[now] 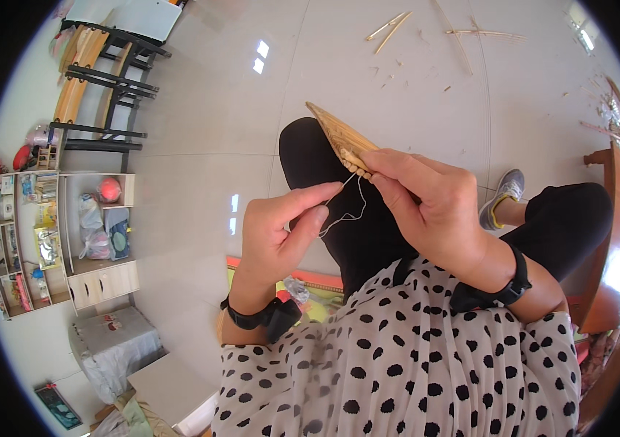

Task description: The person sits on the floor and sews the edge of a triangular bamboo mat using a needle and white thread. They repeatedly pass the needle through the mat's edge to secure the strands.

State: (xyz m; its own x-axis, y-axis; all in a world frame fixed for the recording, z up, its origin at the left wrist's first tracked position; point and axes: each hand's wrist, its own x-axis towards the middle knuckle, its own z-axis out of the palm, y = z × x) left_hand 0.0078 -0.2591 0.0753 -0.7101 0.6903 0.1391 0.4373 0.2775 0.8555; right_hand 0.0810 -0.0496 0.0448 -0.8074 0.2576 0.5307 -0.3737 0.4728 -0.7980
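A pointed, straw-coloured bundle of woven stalks (339,133) lies across my raised knee, its tip toward the upper left. My right hand (423,193) grips its thick near end between thumb and fingers, where a row of rounded, knobby ends shows. Thin pale thread (353,216) comes off that end and hangs in a loose loop over my black trousers. Just below and left of the bundle, my left hand (284,222) pinches the thread between thumb and forefinger. Whether a needle is in those fingertips is too small to tell.
Loose straw stalks (393,33) and small scraps are scattered on the tiled floor ahead. Black-framed folding furniture (109,91) and a shelf unit (66,240) with bags and toys stand at left. Wooden furniture (605,247) is close on my right, near my shoe (503,198).
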